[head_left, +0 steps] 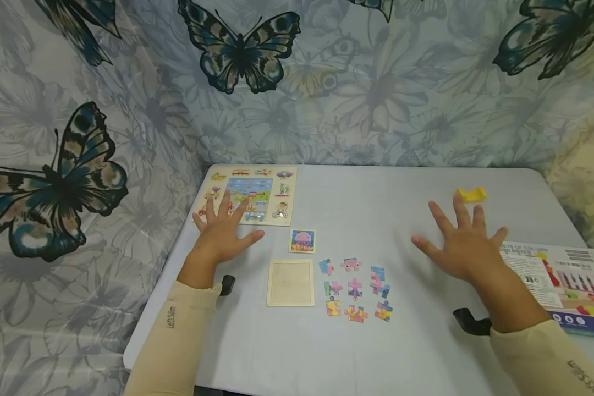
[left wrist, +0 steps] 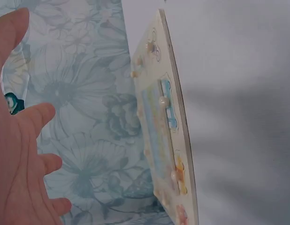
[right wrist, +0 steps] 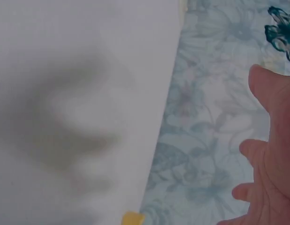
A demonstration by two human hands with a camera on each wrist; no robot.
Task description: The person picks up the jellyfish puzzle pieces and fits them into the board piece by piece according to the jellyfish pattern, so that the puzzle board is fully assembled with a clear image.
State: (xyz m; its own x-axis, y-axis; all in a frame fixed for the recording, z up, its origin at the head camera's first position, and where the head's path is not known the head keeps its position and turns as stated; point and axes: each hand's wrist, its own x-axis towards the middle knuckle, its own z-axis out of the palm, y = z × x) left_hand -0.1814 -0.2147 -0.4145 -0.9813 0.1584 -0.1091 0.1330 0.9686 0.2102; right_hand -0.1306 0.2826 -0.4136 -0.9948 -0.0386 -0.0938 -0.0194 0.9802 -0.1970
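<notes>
My left hand (head_left: 221,236) is spread above the table's left side, its fingertips overlapping the wooden peg puzzle board (head_left: 287,217) in the head view. That board, with small knobs, shows edge-on in the left wrist view. On the right, my right hand (head_left: 462,250) is spread too, holding nothing, near a yellow curved piece (head_left: 472,195). Between the hands lie a square wooden puzzle tray (head_left: 291,283), a small pink octopus picture card (head_left: 302,241) and several loose jigsaw pieces (head_left: 355,287) in rough rows.
A printed box (head_left: 574,286) lies at the table's right edge, partly behind the right forearm. The white table (head_left: 366,209) meets walls hung with butterfly-and-flower fabric (head_left: 376,99) at the back and left.
</notes>
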